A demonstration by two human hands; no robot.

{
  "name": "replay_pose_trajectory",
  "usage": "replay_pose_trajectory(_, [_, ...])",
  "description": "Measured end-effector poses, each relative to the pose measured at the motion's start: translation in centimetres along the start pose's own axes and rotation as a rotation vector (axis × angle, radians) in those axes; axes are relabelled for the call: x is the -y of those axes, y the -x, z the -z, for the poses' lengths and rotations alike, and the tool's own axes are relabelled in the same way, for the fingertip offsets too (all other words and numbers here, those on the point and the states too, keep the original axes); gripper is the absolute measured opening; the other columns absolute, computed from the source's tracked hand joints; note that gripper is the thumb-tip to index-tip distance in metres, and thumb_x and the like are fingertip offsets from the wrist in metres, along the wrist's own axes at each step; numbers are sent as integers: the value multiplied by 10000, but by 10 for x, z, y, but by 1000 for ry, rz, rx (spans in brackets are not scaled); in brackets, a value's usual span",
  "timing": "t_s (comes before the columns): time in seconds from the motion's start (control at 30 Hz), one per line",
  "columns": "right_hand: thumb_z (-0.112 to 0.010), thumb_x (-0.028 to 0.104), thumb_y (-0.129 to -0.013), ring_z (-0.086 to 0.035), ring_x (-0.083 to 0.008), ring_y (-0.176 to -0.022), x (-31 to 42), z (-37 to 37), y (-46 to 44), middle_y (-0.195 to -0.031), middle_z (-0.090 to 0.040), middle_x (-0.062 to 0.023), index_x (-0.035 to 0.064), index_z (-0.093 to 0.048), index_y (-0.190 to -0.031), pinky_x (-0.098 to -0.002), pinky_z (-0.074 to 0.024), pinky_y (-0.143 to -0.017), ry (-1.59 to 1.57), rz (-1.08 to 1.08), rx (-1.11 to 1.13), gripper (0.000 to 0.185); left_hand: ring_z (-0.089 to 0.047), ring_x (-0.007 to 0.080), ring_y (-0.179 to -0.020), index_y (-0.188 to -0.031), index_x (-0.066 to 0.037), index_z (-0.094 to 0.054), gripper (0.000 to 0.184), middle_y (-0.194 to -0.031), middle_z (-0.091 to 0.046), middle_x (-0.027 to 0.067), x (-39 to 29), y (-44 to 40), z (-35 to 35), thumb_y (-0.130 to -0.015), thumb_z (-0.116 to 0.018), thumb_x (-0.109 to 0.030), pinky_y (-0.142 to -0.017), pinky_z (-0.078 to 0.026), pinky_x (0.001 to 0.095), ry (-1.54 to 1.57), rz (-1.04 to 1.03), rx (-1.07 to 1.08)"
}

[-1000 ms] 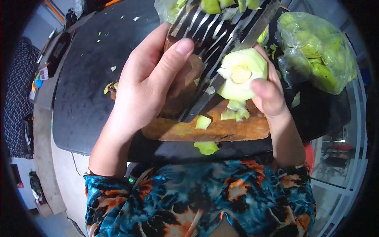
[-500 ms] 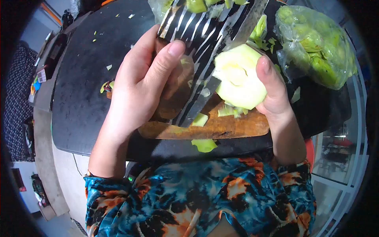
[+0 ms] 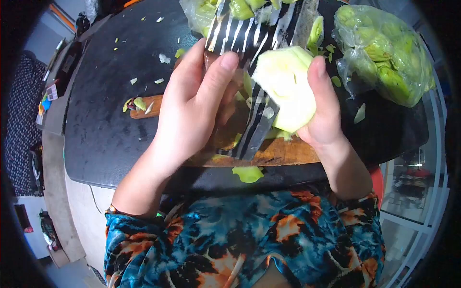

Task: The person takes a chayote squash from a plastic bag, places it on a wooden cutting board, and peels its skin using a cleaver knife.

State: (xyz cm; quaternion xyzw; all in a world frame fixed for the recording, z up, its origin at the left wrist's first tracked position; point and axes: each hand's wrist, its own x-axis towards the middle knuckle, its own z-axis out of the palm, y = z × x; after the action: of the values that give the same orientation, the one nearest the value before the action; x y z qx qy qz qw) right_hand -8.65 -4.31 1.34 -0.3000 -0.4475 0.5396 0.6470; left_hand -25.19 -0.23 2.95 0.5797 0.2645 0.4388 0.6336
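My left hand (image 3: pixel 192 101) is closed, thumb on top, around a broad flat thing (image 3: pixel 240 36) with black and white stripes and a straight grey strip along its right side. Its kind I cannot make out, and its lower part looks see-through or shiny. My right hand (image 3: pixel 324 103) grips a peeled, pale green vegetable (image 3: pixel 288 89) with flat-cut sides, thumb at its right. The vegetable overlaps the grey strip. Beneath both hands lies a wooden cutting board (image 3: pixel 283 154), its handle pointing left. Green peelings rest on the board behind the vegetable.
A clear plastic bag (image 3: pixel 384 57) full of green vegetables stands at the right. Another clear bag (image 3: pixel 198 13) with green pieces is at the top. Scraps dot the black table (image 3: pixel 103 139). One green peel (image 3: pixel 248 174) lies in front of the board.
My left hand has shifted right and slightly down with the striped thing, which stands more upright. The board's handle now shows. My right hand has turned and moved slightly left with the vegetable.
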Motion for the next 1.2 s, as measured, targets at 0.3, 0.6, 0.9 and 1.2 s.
replay_pose_trajectory(0.3, [-360,546,-960,-590,-214,-1055,-11,-1,-4,-1133,-608,-135,-12,-518,-1206,-362,-452,-940,23,61,-160,629,-371,42,-531,-1028,-94,-465,143,-697,-431,-23,7,-1,-9,-999,-456,-234,-462,-331,189,133,80,-39])
replay_pose_trajectory(0.6, [-446,459,-966,-593,-181,-1042,-14,29,-26,-1128,-614,-117,-18,-518,-1217,-316,-455,-925,342,30,-149,544,-447,99,-556,-951,-113,-420,208,-725,-457,-13,17,-15,3,-984,-467,-312,-515,-395,251,369,335,-59])
replay_pose_trajectory(0.9, [-491,434,-935,-619,-274,-1041,-12,49,-36,-1157,-605,-171,-32,-492,-1244,-396,-517,-881,-39,-239,-127,560,-469,75,-550,-912,-99,-501,180,-714,-500,-17,6,-20,30,-965,-482,-270,-496,-376,219,43,210,-309])
replay_pose_trajectory(1.2, [-484,530,-887,-618,-363,-997,-15,61,-43,-1185,-566,-256,-34,-471,-1273,-431,-543,-810,-103,-177,-52,683,-451,57,-578,-916,-69,-515,153,-719,-500,-10,-10,-14,48,-973,-500,-211,-517,-372,195,-58,-161,-211])
